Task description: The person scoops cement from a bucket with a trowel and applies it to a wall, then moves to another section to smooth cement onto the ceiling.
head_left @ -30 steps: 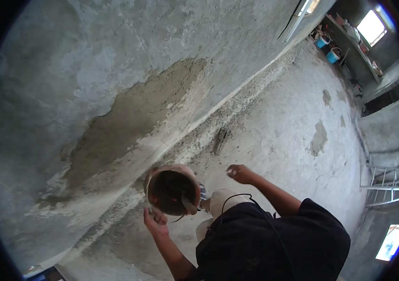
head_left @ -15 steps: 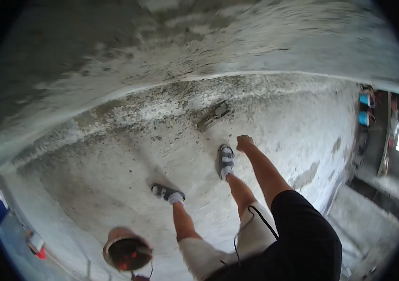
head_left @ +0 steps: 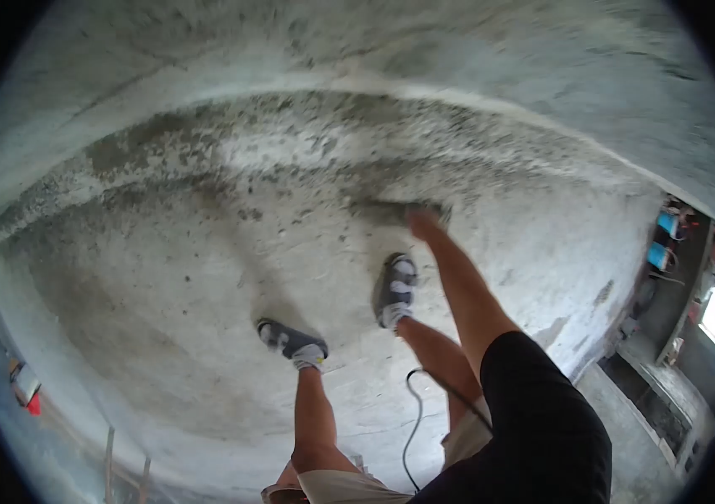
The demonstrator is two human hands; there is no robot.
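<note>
My right hand [head_left: 426, 225], blurred by motion, reaches down to a dark, flat, elongated tool [head_left: 378, 210] on the concrete floor. It overlaps the tool's right part; its fingers are smeared, so I cannot tell if they grip it. The rim of a bucket [head_left: 286, 494] shows at the bottom edge, beside my left leg. My left hand is out of view.
My sandalled feet [head_left: 398, 290] stand on the grey floor [head_left: 164, 336], below a curved wall base with rough, flaking patches. At the far right are blue containers [head_left: 658, 254] and a ledge [head_left: 668, 382]. A red and white item [head_left: 27, 386] lies at the left.
My right hand has moved up to the tool, which appears turned more level. The bucket has moved down and right, mostly out of view. The whole view has shifted.
</note>
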